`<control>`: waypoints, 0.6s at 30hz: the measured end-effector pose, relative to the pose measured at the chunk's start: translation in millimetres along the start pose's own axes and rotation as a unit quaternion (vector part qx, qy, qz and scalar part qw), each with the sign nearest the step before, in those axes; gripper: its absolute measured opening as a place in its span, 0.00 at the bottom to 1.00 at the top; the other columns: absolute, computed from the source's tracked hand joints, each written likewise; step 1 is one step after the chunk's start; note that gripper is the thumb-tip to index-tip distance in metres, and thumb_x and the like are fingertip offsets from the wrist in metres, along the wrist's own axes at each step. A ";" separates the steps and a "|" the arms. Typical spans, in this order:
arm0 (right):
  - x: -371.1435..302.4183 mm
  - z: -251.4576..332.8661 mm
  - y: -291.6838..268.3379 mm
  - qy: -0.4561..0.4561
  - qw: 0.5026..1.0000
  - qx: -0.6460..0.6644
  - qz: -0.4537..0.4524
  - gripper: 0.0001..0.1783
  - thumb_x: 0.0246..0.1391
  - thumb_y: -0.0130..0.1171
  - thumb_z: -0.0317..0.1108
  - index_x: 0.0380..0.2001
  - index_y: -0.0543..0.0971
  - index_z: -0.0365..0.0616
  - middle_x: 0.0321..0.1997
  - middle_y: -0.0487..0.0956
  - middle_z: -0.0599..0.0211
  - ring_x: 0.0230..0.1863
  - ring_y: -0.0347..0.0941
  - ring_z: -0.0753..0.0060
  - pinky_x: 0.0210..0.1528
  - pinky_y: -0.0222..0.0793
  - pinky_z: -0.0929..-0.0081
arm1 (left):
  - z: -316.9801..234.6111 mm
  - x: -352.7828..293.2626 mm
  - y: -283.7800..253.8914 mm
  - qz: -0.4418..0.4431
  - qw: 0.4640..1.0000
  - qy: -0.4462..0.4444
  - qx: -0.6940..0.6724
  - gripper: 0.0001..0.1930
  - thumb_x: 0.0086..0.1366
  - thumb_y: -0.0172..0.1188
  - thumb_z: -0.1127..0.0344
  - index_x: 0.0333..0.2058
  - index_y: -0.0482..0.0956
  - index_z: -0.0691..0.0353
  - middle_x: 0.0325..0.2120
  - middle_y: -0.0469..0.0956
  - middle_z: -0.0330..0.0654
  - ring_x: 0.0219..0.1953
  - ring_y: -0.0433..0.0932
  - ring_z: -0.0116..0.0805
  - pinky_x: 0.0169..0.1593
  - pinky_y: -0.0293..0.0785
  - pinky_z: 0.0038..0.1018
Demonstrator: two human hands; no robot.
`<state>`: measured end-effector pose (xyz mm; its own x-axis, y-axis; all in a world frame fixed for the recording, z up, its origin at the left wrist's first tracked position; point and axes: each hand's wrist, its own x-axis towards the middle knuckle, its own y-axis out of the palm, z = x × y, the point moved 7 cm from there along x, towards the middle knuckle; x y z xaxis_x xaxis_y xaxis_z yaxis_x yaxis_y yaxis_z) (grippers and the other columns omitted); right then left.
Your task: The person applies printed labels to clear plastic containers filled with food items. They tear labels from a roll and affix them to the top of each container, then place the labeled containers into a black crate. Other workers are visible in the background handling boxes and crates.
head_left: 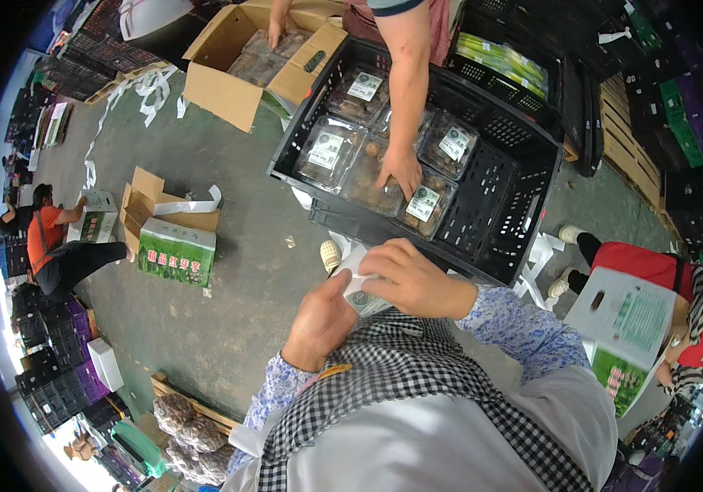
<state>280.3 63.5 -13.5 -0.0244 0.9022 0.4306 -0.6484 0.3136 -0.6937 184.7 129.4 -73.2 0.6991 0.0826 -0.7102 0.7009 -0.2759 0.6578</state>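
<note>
Just in front of my chequered apron, my left hand [324,318] and my right hand [417,283] are closed on a white label strip [362,300] with printing on it. The fingers of my right hand bend over its top part, and my left thumb presses its left side. Beyond my hands stands a black plastic crate [499,221] with several clear plastic boxes [327,153] of brown food, most with white labels on their lids. A co-worker's hand [401,170] rests on the boxes near a labelled box [423,203].
A cardboard carton [224,94] of clear packs stands behind the crate, with the co-worker's other hand [277,33] in it. To the left sits an opened green-printed carton [177,250]. White paper strips [154,88] litter the floor. Other people [60,234] work at both sides.
</note>
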 end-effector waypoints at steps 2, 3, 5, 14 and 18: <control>0.2 1.3 -0.4 -0.005 1.000 0.020 -0.012 0.09 0.42 0.56 0.32 0.30 0.73 0.42 0.45 0.72 0.62 0.52 0.66 0.57 0.54 0.61 0.57 | -1.9 3.2 -4.6 -0.009 1.000 -0.007 0.004 0.20 0.72 0.37 0.63 0.56 0.61 0.70 0.53 0.69 0.47 0.55 0.69 0.39 0.59 0.64 0.36; 0.6 3.0 -3.7 -0.009 0.999 0.040 -0.033 0.09 0.42 0.56 0.31 0.30 0.73 0.42 0.45 0.72 0.62 0.53 0.66 0.57 0.55 0.61 0.56 | -4.4 4.6 -6.9 -0.010 1.000 -0.008 -0.012 0.20 0.72 0.37 0.62 0.56 0.61 0.70 0.53 0.69 0.47 0.55 0.69 0.39 0.59 0.64 0.36; 5.0 5.1 -12.9 -0.016 0.994 0.081 -0.075 0.08 0.43 0.57 0.31 0.29 0.72 0.42 0.46 0.72 0.62 0.53 0.65 0.56 0.56 0.60 0.54 | -11.4 7.4 -12.0 -0.011 0.999 -0.009 -0.045 0.20 0.73 0.36 0.61 0.56 0.61 0.70 0.53 0.69 0.48 0.55 0.69 0.41 0.60 0.64 0.37; -56.2 -212.2 5.6 0.451 0.776 0.344 -0.276 0.10 0.53 0.56 0.20 0.38 0.69 0.40 0.35 0.75 0.69 0.37 0.72 0.82 0.39 0.68 0.83 | -68.9 9.1 -58.5 -0.174 0.957 0.209 -0.102 0.20 0.73 0.38 0.63 0.55 0.62 0.73 0.54 0.69 0.53 0.56 0.70 0.46 0.60 0.67 0.43; -77.1 -292.4 63.1 0.495 0.804 0.281 -0.171 0.11 0.52 0.57 0.21 0.38 0.69 0.39 0.33 0.74 0.71 0.35 0.71 0.83 0.38 0.67 0.84 | -66.1 21.3 -62.7 -0.155 0.970 0.162 -0.095 0.19 0.73 0.38 0.64 0.55 0.62 0.73 0.54 0.69 0.52 0.56 0.70 0.45 0.60 0.67 0.42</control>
<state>463.7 100.3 -259.3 0.6660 0.6726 -0.3226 -0.7366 0.6612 -0.1420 165.0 211.7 -113.0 0.4374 0.4387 -0.7850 0.8760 -0.0107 0.4821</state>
